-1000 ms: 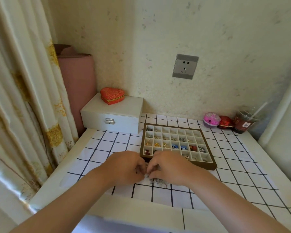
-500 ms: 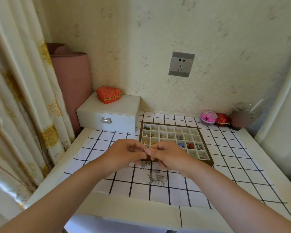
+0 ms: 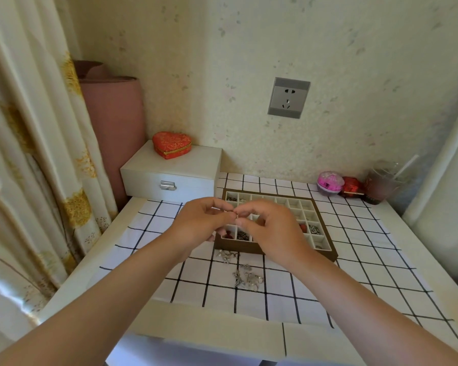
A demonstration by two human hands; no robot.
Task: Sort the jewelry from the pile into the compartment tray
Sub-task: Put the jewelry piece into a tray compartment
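Jewelry pile of small silver metal pieces [image 3: 245, 276] lies on the white black-gridded cloth [image 3: 360, 262], just below and nearer than both hands, while the brown compartment tray with pale cells [image 3: 328, 253] sits directly under and beyond them. The left hand [image 3: 200, 223] and right hand [image 3: 271, 229] meet fingertip to fingertip, pinching one tiny piece too small to identify. Best to separate it gently, then lower it straight into a matching cell, keeping clear of filled ones. Beyond the left hand stands a white latched box [image 3: 169, 175] bearing a red heart-shaped case [image 3: 172, 144]; a grey wall socket [image 3: 288, 97] lies above.
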